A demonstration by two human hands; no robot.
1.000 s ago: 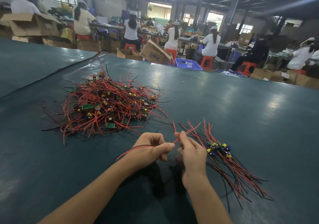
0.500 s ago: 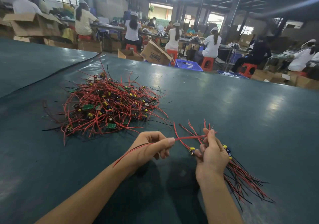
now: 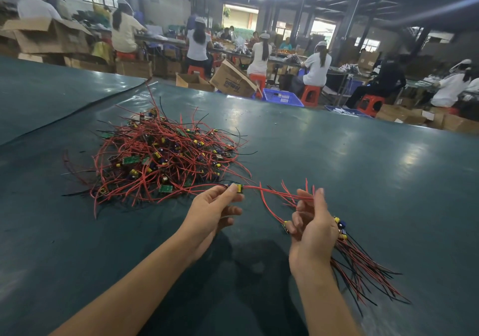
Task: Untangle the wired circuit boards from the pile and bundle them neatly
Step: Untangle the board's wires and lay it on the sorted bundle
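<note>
Left hand: raised off the table, thumb and forefinger pinched on a small circuit board with a yellow part; remaining fingers loosely curled beneath, touching nothing.
Right hand: palm turned inward, fingers curled around a bundle of wired boards; forefinger and thumb raised higher than the rest, with a red wire meeting them.
Red wire: stretched almost straight between both hands, from the pinched board across to the right fingertips.
Second board: hanging just beside the curled right fingers, on the side facing the left hand, at the end of a red lead looping down from the stretched wire; whether gripped or merely dangling, cannot tell.
Bundle: boards with yellow and blue parts gathered against the far side of the right palm; red and black leads fanning out behind the right wrist, down to the table.
Pile: tangled red and black wires with green boards, lying beyond the left hand and to its outer side, near its knuckles but apart from them.
Beyond both hands: past the far table edge, a blue basket, a tipped cardboard box and seated people at benches.
</note>
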